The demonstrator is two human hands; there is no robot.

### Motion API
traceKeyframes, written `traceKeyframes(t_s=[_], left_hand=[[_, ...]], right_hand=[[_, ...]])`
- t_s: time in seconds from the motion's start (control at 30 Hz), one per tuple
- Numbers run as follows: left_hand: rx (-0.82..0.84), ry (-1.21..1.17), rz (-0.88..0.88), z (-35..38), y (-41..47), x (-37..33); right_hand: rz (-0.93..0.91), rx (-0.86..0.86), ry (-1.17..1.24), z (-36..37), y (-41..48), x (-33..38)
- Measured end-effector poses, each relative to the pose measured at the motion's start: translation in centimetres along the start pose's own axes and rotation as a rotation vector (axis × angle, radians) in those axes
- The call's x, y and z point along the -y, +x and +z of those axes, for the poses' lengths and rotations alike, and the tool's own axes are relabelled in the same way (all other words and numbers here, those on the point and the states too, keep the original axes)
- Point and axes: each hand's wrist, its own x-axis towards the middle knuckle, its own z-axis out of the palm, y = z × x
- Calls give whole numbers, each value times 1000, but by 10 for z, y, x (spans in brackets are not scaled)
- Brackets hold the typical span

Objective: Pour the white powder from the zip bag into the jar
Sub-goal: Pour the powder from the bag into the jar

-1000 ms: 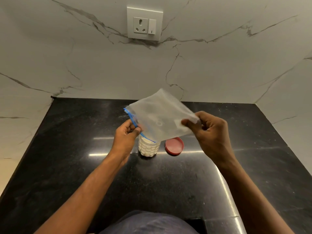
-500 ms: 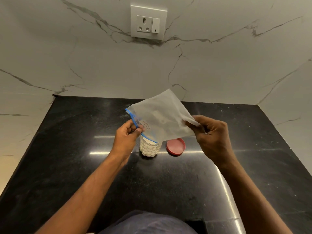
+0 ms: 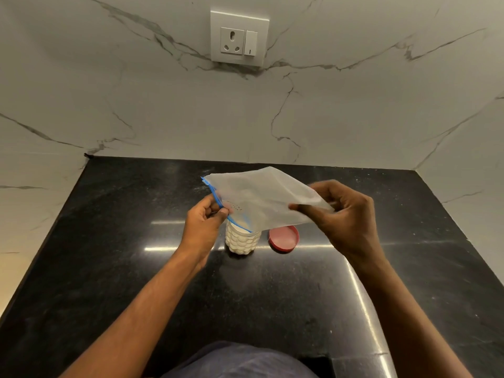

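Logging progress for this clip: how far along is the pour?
Done: lid is off; jar looks nearly full of powder. In hand: left hand and right hand tip the bag, mouth over the jar; bag looks almost empty. Left: finish emptying the bag.

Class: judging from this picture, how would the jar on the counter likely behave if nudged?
The jar looks tall and narrow, so it could tip. It seems nearly full of powder, probably steadying it. The glossy counter might let it slide.

Dim, warm, even light — bright streaks of glare cross the polished black desk (image 3: 136,268) beside the jar (image 3: 241,241). Focus is sharp throughout; the wide lens bends the wall seams outward at the edges.
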Motion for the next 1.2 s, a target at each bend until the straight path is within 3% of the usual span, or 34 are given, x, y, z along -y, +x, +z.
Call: traceKeyframes(t_s=[0.1, 0.23, 0.47, 0.6, 0.77, 0.87, 1.03, 1.2], left_hand=[[-5, 25, 7, 1, -1, 0], [0, 78, 62, 6, -3, 1], [25, 103, 123, 3, -6, -1], [26, 111, 130, 3, -7, -2], [34, 94, 142, 5, -8, -1], [41, 67, 156, 4, -8, -2], [72, 84, 187, 4, -8, -3], [78, 85, 143, -2, 1, -14]], right_hand=[[-10, 133, -20, -2, 3, 8], [-126, -27, 70, 5, 10, 14], [-11, -208, 144, 9, 17, 10], [-41, -87, 118, 10, 15, 5], [9, -225, 165, 8, 18, 2], [22, -161, 161, 5, 21, -2], [57, -239, 416, -2, 24, -2], [42, -86, 370, 0, 25, -3]])
